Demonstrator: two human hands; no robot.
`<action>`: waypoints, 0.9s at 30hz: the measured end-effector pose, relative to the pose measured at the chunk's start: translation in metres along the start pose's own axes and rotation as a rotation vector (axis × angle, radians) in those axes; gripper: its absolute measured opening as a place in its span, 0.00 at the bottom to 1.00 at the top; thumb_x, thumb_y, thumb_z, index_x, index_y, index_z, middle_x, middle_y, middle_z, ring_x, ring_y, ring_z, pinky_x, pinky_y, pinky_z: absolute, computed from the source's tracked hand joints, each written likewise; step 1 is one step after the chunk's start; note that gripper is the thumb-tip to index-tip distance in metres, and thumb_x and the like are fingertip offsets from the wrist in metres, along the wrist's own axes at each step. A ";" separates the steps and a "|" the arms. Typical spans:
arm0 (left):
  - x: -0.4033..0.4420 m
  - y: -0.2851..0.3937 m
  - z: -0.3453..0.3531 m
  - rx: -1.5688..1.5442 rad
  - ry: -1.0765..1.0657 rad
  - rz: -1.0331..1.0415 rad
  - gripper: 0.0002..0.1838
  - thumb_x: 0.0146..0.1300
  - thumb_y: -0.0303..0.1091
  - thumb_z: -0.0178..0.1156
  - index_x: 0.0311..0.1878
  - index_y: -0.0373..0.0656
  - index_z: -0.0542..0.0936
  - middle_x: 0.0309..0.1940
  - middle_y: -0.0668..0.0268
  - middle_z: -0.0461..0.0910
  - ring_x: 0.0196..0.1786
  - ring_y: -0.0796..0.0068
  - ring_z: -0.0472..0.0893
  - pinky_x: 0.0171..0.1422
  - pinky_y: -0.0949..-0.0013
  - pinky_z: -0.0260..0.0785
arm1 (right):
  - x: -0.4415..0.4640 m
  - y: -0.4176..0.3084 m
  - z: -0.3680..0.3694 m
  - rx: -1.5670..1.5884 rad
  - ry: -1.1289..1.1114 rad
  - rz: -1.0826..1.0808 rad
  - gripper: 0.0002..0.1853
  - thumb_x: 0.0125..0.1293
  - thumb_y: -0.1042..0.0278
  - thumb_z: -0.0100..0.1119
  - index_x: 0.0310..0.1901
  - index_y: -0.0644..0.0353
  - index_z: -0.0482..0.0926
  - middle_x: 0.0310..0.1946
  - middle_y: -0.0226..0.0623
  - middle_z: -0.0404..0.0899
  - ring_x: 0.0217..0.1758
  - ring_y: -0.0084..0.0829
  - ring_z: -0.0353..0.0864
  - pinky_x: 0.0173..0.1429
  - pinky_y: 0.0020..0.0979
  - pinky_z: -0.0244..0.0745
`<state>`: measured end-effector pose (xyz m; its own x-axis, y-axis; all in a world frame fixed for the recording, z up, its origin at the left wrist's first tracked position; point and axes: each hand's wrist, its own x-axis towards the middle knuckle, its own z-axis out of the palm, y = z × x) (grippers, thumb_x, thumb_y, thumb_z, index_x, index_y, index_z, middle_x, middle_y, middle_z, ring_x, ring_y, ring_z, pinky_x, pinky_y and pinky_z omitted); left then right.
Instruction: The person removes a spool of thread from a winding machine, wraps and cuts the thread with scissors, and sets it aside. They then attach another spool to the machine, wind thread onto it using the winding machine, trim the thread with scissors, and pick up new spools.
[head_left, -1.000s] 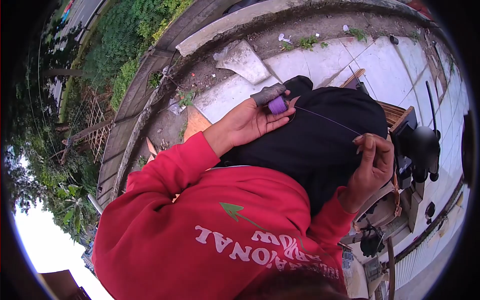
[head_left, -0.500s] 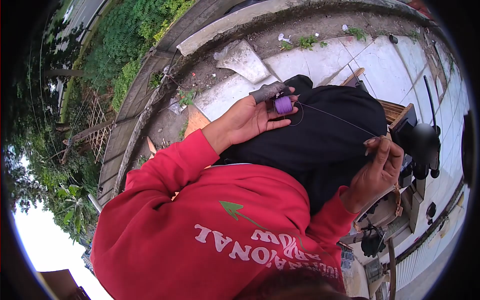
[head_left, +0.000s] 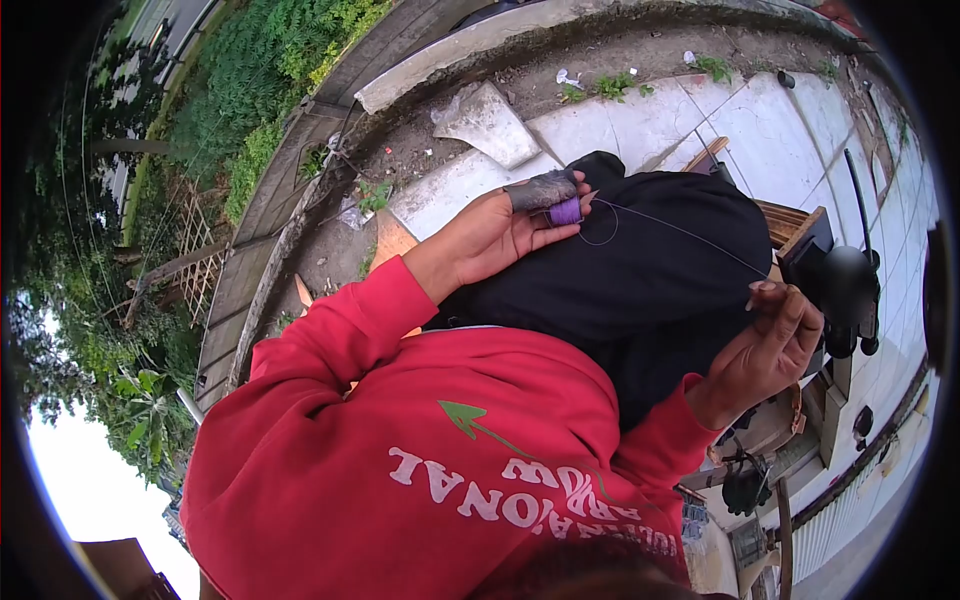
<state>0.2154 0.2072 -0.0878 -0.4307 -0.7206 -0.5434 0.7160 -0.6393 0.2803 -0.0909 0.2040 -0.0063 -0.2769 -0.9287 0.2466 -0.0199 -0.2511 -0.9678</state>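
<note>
A spool of purple thread (head_left: 565, 211) sits in my left hand (head_left: 500, 230), between the fingers and a dark, worn wrap (head_left: 540, 191) around the thumb. A thin thread (head_left: 680, 230) runs from beside the spool across my dark-clothed lap (head_left: 640, 265), with a small loose loop hanging near the spool. At its other end, my right hand (head_left: 770, 345) pinches the thread between thumb and fingers, over the right side of the lap.
White floor tiles (head_left: 770, 120) and a broken slab (head_left: 487, 125) lie beyond my knees. A wooden-edged box (head_left: 800, 235) and a black object with a blurred top (head_left: 848, 290) stand at the right. A low concrete curb (head_left: 520, 45) curves behind.
My right hand has moved right and slightly down, lengthening the thread between the hands. The spool has shifted slightly in my left hand, and the loose loop beside it shows more clearly.
</note>
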 end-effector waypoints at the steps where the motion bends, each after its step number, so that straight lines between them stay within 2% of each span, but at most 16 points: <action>1: 0.000 0.000 0.000 0.002 -0.002 0.001 0.23 0.82 0.34 0.51 0.75 0.35 0.69 0.70 0.56 0.76 0.72 0.60 0.78 0.75 0.61 0.75 | 0.000 0.000 -0.001 0.001 0.001 -0.003 0.08 0.83 0.69 0.53 0.46 0.66 0.75 0.37 0.45 0.85 0.42 0.32 0.85 0.49 0.31 0.79; 7: -0.006 0.014 0.019 0.184 -0.050 0.204 0.26 0.76 0.30 0.61 0.74 0.37 0.71 0.69 0.60 0.77 0.71 0.65 0.78 0.76 0.63 0.73 | 0.003 0.002 -0.012 0.002 0.024 -0.023 0.08 0.83 0.69 0.54 0.48 0.66 0.77 0.40 0.46 0.85 0.41 0.30 0.83 0.50 0.30 0.78; 9: -0.009 0.019 0.024 0.375 0.024 0.258 0.29 0.70 0.25 0.67 0.73 0.40 0.72 0.68 0.62 0.78 0.70 0.68 0.79 0.76 0.63 0.72 | 0.004 0.004 -0.017 -0.255 0.037 0.022 0.07 0.80 0.72 0.58 0.53 0.65 0.79 0.47 0.46 0.86 0.47 0.28 0.84 0.53 0.29 0.77; 10: -0.010 0.021 0.027 0.382 0.020 0.262 0.29 0.70 0.25 0.67 0.73 0.40 0.72 0.68 0.62 0.78 0.70 0.68 0.79 0.76 0.63 0.72 | 0.009 -0.002 -0.006 -0.250 0.041 0.016 0.07 0.80 0.72 0.58 0.53 0.65 0.79 0.47 0.46 0.86 0.47 0.28 0.84 0.53 0.29 0.77; 12: -0.014 0.022 0.036 0.530 -0.038 0.398 0.32 0.66 0.21 0.70 0.73 0.41 0.73 0.67 0.62 0.79 0.70 0.69 0.78 0.76 0.64 0.71 | 0.018 -0.012 0.020 -0.779 0.101 -0.267 0.12 0.74 0.78 0.65 0.56 0.65 0.81 0.53 0.44 0.86 0.54 0.33 0.85 0.56 0.30 0.77; 13: -0.015 0.023 0.039 0.560 -0.061 0.445 0.34 0.65 0.19 0.71 0.74 0.39 0.72 0.69 0.60 0.78 0.70 0.69 0.77 0.77 0.63 0.70 | 0.018 -0.011 0.023 -0.666 0.115 -0.278 0.15 0.71 0.80 0.66 0.58 0.64 0.83 0.57 0.41 0.85 0.60 0.34 0.83 0.59 0.30 0.75; 14: -0.014 0.023 0.040 0.567 -0.069 0.444 0.34 0.65 0.19 0.71 0.74 0.39 0.72 0.69 0.60 0.78 0.70 0.69 0.77 0.77 0.63 0.70 | 0.019 -0.013 0.029 -0.666 0.125 -0.281 0.15 0.71 0.80 0.66 0.58 0.64 0.83 0.57 0.41 0.85 0.60 0.34 0.83 0.59 0.30 0.75; 17: -0.013 0.020 0.039 0.769 -0.145 0.653 0.36 0.64 0.19 0.71 0.75 0.38 0.70 0.70 0.58 0.77 0.71 0.68 0.77 0.78 0.60 0.68 | 0.021 -0.026 0.053 -0.516 -0.209 -0.197 0.13 0.69 0.80 0.68 0.54 0.64 0.85 0.57 0.43 0.85 0.63 0.36 0.82 0.66 0.35 0.75; 20: -0.021 0.021 0.053 0.804 -0.173 0.673 0.35 0.65 0.18 0.71 0.75 0.38 0.70 0.70 0.58 0.77 0.72 0.68 0.76 0.79 0.60 0.67 | 0.026 -0.028 0.078 -0.431 -0.490 -0.118 0.20 0.67 0.71 0.72 0.60 0.63 0.84 0.60 0.46 0.83 0.64 0.42 0.82 0.68 0.38 0.73; 22: -0.024 0.021 0.056 0.847 -0.180 0.694 0.36 0.65 0.18 0.70 0.75 0.38 0.70 0.70 0.58 0.77 0.72 0.67 0.76 0.79 0.59 0.68 | 0.023 -0.013 0.085 -0.486 -0.629 -0.093 0.22 0.66 0.69 0.72 0.62 0.61 0.83 0.63 0.46 0.81 0.64 0.44 0.82 0.68 0.40 0.73; 23: -0.026 0.022 0.056 0.882 -0.182 0.709 0.36 0.65 0.18 0.70 0.75 0.38 0.70 0.70 0.58 0.77 0.72 0.67 0.76 0.79 0.59 0.68 | 0.021 -0.006 0.091 -0.450 -0.631 -0.099 0.18 0.66 0.70 0.72 0.56 0.63 0.86 0.60 0.45 0.84 0.61 0.45 0.83 0.66 0.39 0.74; 24: -0.027 0.023 0.056 0.887 -0.184 0.714 0.36 0.65 0.18 0.70 0.75 0.38 0.70 0.70 0.58 0.77 0.72 0.67 0.76 0.79 0.59 0.68 | 0.020 -0.001 0.091 -0.447 -0.629 -0.104 0.18 0.66 0.70 0.72 0.56 0.63 0.86 0.60 0.45 0.84 0.61 0.45 0.83 0.66 0.39 0.74; 26: -0.028 0.025 0.054 0.875 -0.210 0.691 0.42 0.52 0.04 0.61 0.74 0.38 0.72 0.71 0.62 0.72 0.77 0.64 0.71 0.84 0.55 0.60 | 0.019 0.006 0.091 -0.332 -0.693 -0.002 0.12 0.66 0.71 0.72 0.49 0.66 0.88 0.55 0.44 0.86 0.59 0.43 0.84 0.64 0.37 0.75; 27: -0.029 0.025 0.054 0.877 -0.209 0.693 0.42 0.52 0.04 0.61 0.74 0.38 0.72 0.71 0.62 0.72 0.77 0.64 0.71 0.84 0.55 0.60 | 0.017 0.003 0.094 -0.296 -0.634 0.007 0.07 0.67 0.73 0.70 0.42 0.67 0.88 0.51 0.44 0.88 0.57 0.38 0.86 0.63 0.34 0.75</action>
<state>0.2160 0.1976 -0.0222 -0.2335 -0.9703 0.0635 0.2394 0.0059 0.9709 -0.0052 0.1617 -0.0005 0.3341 -0.9328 0.1354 -0.3056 -0.2431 -0.9206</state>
